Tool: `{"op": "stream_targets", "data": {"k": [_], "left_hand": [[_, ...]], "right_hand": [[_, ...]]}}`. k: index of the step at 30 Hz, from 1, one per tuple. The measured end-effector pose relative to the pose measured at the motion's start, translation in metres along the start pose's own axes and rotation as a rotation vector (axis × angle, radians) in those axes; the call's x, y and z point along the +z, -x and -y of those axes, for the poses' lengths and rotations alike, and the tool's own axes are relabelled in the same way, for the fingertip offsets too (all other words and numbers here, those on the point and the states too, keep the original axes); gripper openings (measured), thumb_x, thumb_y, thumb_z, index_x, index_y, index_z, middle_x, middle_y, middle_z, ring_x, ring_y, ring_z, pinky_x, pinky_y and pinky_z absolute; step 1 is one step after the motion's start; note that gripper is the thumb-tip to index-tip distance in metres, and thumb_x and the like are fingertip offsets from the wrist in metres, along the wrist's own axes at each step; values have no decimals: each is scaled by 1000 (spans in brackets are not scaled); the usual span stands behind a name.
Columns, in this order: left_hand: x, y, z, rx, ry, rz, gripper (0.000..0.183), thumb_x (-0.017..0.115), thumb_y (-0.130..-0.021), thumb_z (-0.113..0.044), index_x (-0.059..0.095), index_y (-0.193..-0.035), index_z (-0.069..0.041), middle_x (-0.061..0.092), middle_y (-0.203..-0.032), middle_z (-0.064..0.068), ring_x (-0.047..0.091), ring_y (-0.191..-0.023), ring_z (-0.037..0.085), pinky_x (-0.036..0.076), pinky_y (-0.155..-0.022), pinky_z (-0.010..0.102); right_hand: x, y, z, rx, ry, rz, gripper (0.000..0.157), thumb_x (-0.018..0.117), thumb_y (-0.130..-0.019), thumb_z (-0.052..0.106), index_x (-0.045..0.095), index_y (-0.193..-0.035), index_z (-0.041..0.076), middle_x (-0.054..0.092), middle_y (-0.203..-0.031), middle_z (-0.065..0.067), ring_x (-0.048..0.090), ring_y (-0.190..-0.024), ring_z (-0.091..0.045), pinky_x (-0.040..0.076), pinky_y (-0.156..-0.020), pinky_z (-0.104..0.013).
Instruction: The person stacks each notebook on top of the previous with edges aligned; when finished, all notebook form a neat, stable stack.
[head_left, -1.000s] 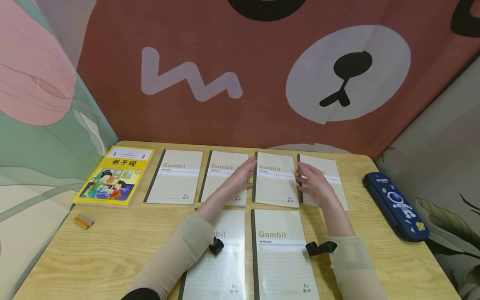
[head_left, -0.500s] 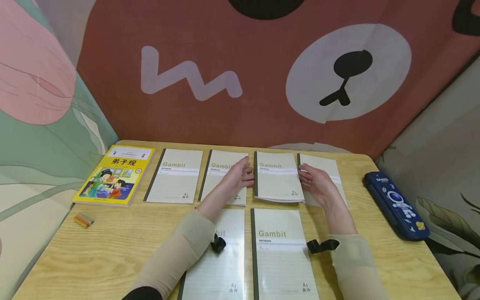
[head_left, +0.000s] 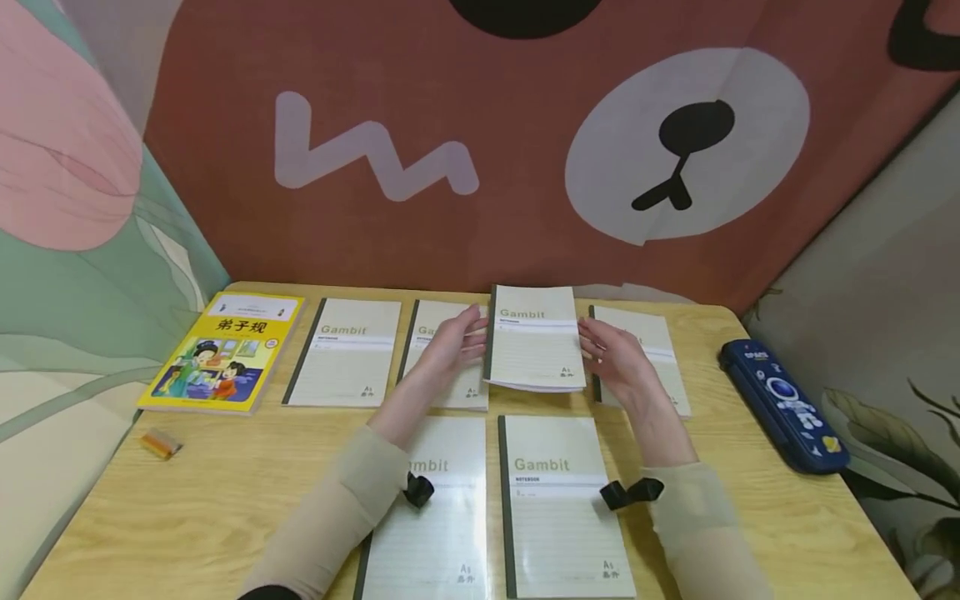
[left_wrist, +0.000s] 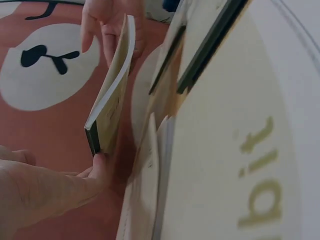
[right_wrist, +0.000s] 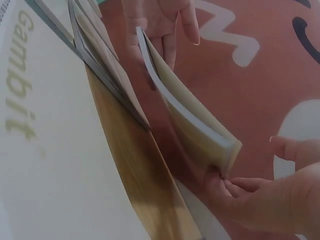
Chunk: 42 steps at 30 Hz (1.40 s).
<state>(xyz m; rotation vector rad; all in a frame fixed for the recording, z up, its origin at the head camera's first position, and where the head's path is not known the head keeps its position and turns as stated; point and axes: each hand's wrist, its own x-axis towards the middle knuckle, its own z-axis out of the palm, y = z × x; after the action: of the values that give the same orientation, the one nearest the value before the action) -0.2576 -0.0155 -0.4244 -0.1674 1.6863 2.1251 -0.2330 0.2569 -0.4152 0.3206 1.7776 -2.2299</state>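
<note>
A cream Gambit notebook (head_left: 534,346) with a dark spine is raised off the table between my two hands. My left hand (head_left: 448,348) supports its spine side, fingertips at the edge. On the opposite side, the fingers of my right hand (head_left: 618,354) bear on the other long edge. Both wrist views show the notebook (left_wrist: 112,90) bowed slightly, with the thumbs off it. Under my left hand lies another notebook (head_left: 429,325), partly hidden; one more notebook (head_left: 660,333) lies behind my right hand.
At the far left is another notebook (head_left: 343,358) beside a yellow picture book (head_left: 225,350). Two more notebooks lie in front, the right notebook (head_left: 562,533) beside the left notebook (head_left: 442,533). An orange eraser-like block (head_left: 161,442) and a blue pencil case (head_left: 783,408) sit near the sides.
The notebook between my hands was flat on the table; its near edge rose first, and now it is lifted clear and shifted slightly left and back, both hands moving with it.
</note>
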Motion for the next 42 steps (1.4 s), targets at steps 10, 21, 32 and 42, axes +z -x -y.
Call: {"op": "stream_targets", "data": {"k": [10,21,32,42], "left_hand": [[-45,30,-16,68,-11,-96,63,45,-109,-40,32,-160,-5,47,-160,14,50,-141,30,43,-122,42],[-76,41,-6,43,-72,-165,65,43,-109,-43,30,-161,-6,42,-163,10,42,-148,28,34,-127,42],[-93,46,-6,15,-206,-174,66,48,-107,-40,25,-165,-16,26,-172,3,37,-150,27,31,-128,44],[-97,43,-2,14,-246,-157,62,45,-109,-38,32,-162,-9,40,-164,11,42,-147,30,36,-124,46]], "right_hand": [[44,-16,-2,2,62,145,56,48,-110,29,34,-155,0,48,-155,-12,51,-138,-21,37,-123,-44],[69,-26,-11,4,148,280,64,50,-109,29,25,-159,-3,35,-164,-24,38,-152,-41,32,-127,-53],[82,-32,-22,64,235,408,71,48,-110,31,13,-164,1,35,-164,-22,40,-149,-43,37,-124,-55],[83,-38,-32,78,213,428,62,42,-112,26,19,-162,-3,35,-163,-27,38,-150,-42,36,-124,-55]]}}
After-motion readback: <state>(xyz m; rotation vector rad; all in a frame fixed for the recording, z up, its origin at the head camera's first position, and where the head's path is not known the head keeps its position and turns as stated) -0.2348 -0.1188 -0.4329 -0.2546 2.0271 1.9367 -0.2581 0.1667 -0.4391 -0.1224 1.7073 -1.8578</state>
